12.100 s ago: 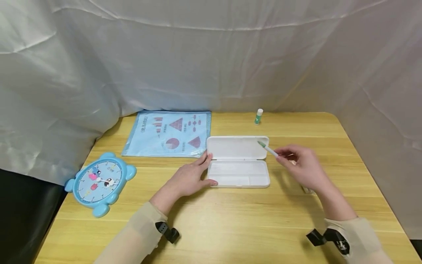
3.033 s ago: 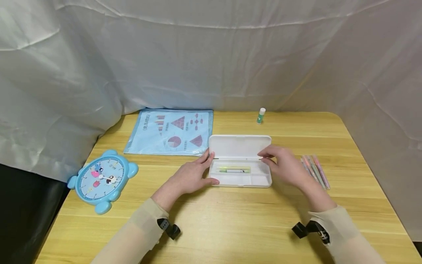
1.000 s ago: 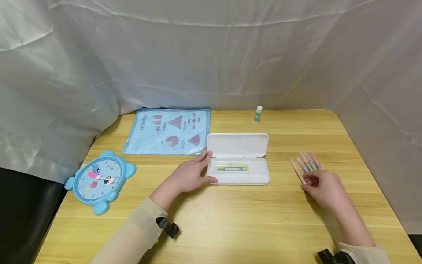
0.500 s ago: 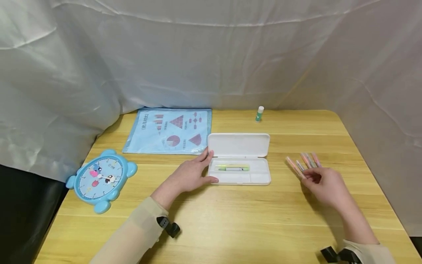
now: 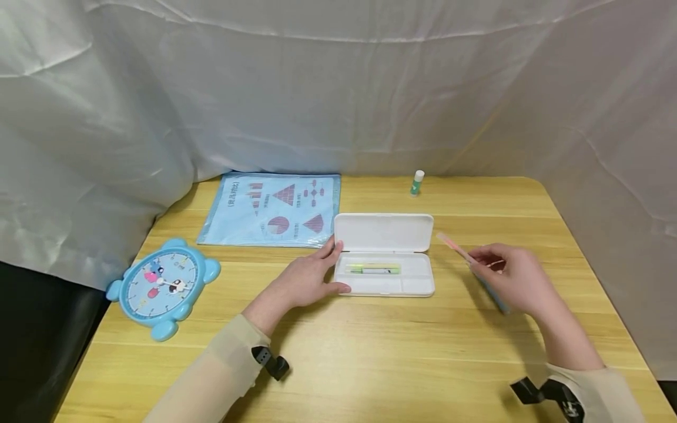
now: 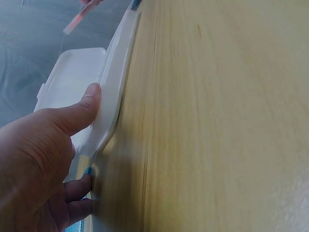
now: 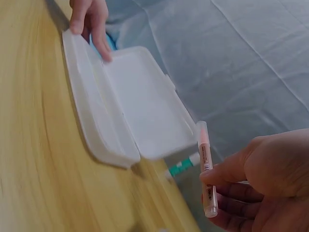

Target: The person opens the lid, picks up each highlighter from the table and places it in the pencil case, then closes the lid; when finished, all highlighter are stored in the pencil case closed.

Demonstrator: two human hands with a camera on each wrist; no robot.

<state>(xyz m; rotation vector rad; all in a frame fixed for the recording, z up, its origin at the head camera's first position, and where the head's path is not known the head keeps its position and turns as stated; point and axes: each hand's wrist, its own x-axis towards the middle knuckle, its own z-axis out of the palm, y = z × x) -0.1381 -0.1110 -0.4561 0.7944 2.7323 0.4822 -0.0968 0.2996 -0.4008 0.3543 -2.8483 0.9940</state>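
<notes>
A white plastic pencil case lies open on the table, its lid folded back. Two slim yellow and green pens lie in its long compartment. My left hand grips the case's left end, thumb on the front rim and other fingers toward the hinge side. To the right of the case, my right hand pinches a pink-orange pen with a clear cap between thumb and fingers, raised above the table and pointing at the lid. Beneath this hand, part of a bluish pen shows; other pens are hidden.
A green-and-white glue stick stands behind the case. At the back left lies a blue printed packet, touching the case's corner area. A blue toy clock rests at the far left. Grey cloth hangs behind the wooden table.
My right hand has picked the pink-orange pen from the group on the right and lifted it up toward the case. Earlier, two pens came into the case. My left hand stays put.
</notes>
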